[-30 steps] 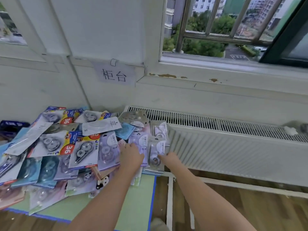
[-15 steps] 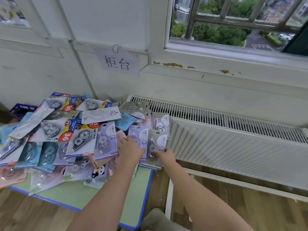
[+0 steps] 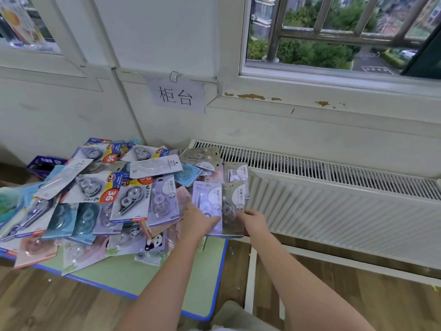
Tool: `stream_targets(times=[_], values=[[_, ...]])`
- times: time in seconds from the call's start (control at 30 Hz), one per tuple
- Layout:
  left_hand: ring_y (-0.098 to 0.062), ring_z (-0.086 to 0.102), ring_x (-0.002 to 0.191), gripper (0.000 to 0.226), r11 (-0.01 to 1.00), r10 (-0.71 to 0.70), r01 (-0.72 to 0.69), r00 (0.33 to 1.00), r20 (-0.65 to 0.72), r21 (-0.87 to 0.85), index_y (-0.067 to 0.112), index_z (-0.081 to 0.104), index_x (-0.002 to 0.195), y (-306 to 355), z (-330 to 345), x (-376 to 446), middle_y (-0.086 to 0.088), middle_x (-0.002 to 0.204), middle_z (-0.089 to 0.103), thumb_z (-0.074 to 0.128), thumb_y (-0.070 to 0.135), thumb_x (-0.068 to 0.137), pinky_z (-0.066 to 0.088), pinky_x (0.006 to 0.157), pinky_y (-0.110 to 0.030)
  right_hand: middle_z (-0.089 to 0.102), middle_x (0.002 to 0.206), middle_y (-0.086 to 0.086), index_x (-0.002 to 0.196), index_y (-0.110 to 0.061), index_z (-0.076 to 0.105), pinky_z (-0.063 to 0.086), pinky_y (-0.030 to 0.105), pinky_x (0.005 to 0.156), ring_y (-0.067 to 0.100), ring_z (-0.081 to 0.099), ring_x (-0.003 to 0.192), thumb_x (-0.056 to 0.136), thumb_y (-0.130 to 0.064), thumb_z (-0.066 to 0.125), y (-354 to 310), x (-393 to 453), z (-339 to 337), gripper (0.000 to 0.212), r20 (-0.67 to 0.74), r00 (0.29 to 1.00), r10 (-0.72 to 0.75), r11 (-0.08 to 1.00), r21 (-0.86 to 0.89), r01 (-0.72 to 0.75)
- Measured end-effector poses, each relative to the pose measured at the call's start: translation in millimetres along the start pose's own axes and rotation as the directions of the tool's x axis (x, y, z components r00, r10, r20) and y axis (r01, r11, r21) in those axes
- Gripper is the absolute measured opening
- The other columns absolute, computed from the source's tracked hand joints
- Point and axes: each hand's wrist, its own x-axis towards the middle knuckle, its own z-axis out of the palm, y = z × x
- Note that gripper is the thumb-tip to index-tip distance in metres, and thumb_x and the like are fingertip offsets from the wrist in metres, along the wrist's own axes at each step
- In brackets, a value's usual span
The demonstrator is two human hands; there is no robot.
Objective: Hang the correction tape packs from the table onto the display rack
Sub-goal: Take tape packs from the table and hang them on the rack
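Note:
A heap of correction tape packs [image 3: 124, 199] covers a low green table with a blue edge [image 3: 210, 278]. At the heap's right end lie a lilac pack [image 3: 207, 199] and a grey pack [image 3: 235, 199], side by side. My left hand [image 3: 196, 219] holds the lilac pack, thumb across its lower part. My right hand [image 3: 255, 222] grips the lower right edge of the grey pack. No display rack is in view.
A white radiator [image 3: 334, 206] runs along the wall right of the table, under a barred window [image 3: 334, 32]. A paper sign [image 3: 176, 95] hangs on the wall above the heap. A dark blue box [image 3: 44, 164] sits behind the heap at left. Wooden floor lies below.
The view has tilted down and closer. Both hands stayed at the heap's right end; the lilac and grey packs now stand a little raised in my fingers.

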Motion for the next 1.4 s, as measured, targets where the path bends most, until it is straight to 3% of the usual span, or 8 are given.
stream_targets(times=[0.1,0.2,0.53,0.6,0.73,0.97,1.1,1.4], values=[[-0.031,0.034,0.138,0.1,0.99,0.009,-0.003,0.999,0.046,-0.14,0.005,0.014,0.149,-6,-8,4,-0.014,0.153,0.029,0.079,0.031,0.077,0.031,0.111,-0.04,0.054,0.07,0.017,0.086,0.001,0.061,0.043,0.031,0.06,0.026,0.053,0.065,0.095,-0.014,0.051,-5,-13,-2,0.02,-0.103,0.99,-0.1,0.989,-0.116,0.088],[-0.032,0.038,0.135,0.099,0.981,0.049,-0.03,0.994,0.095,-0.193,0.008,0.017,0.15,-16,-20,9,-0.013,0.152,0.033,0.078,0.035,0.077,0.034,0.111,-0.046,0.053,0.078,0.004,0.087,-0.011,0.052,0.039,0.03,0.064,0.017,0.048,0.071,0.099,-0.018,0.045,-6,-28,5,0.016,-0.177,0.959,-0.221,0.956,-0.234,0.177],[-0.013,0.06,0.092,0.046,0.884,0.314,-0.163,0.901,0.298,-0.439,0.014,0.055,0.113,-26,-70,-10,-0.002,0.109,0.065,0.079,0.03,0.078,0.048,0.076,-0.025,0.058,0.096,0.0,0.107,-0.014,0.056,0.037,0.014,0.06,0.012,0.052,0.086,0.099,-0.025,0.049,10,-101,34,0.015,-0.429,0.88,-0.203,0.95,0.134,0.284],[-0.005,0.058,0.085,0.035,0.87,0.379,-0.19,0.849,0.369,-0.455,0.013,0.054,0.114,-23,-73,-18,0.001,0.104,0.064,0.072,0.02,0.085,0.045,0.066,-0.014,0.059,0.102,0.002,0.111,-0.014,0.056,0.039,0.017,0.062,0.015,0.054,0.093,0.098,-0.025,0.05,16,-118,31,0.018,-0.487,0.857,-0.166,0.929,0.215,0.302],[-0.022,0.065,0.103,0.036,0.832,0.489,-0.241,0.744,0.456,-0.499,0.013,0.058,0.116,-6,-74,-41,-0.009,0.117,0.067,0.073,0.018,0.083,0.051,0.092,-0.036,0.064,0.103,0.002,0.113,-0.01,0.059,0.046,0.022,0.071,0.014,0.059,0.093,0.098,-0.025,0.051,26,-157,12,0.023,-0.604,0.788,-0.122,0.86,0.332,0.387],[-0.025,0.066,0.105,0.052,0.72,0.679,-0.301,0.492,0.545,-0.626,0.01,0.058,0.122,45,-66,-115,-0.008,0.114,0.069,0.079,0.02,0.075,0.052,0.093,-0.039,0.062,0.084,-0.009,0.102,-0.015,0.06,0.043,0.003,0.054,0.0,0.057,0.073,0.098,-0.021,0.052,39,-241,-42,0.011,-0.801,0.595,-0.072,0.695,0.388,0.606],[-0.023,0.068,0.098,0.028,0.624,0.779,-0.346,0.341,0.526,-0.701,0.017,0.063,0.108,61,-61,-183,-0.005,0.105,0.072,0.069,0.006,0.083,0.053,0.09,-0.038,0.067,0.085,-0.009,0.089,-0.026,0.062,0.049,0.013,0.064,0.002,0.062,0.072,0.097,-0.022,0.053,54,-304,-73,0.012,-0.879,0.476,-0.031,0.626,0.354,0.695],[-0.019,0.068,0.101,0.047,0.574,0.803,-0.27,-0.002,0.596,-0.773,0.022,0.064,0.11,19,-35,-377,0.004,0.102,0.074,0.083,0.025,0.067,0.049,0.097,-0.042,0.07,0.075,-0.013,0.099,-0.023,0.063,0.05,0.013,0.06,-0.002,0.065,0.066,0.098,-0.019,0.052,173,-489,-115,0.012,-0.988,0.149,0.043,0.599,0.145,0.788]])
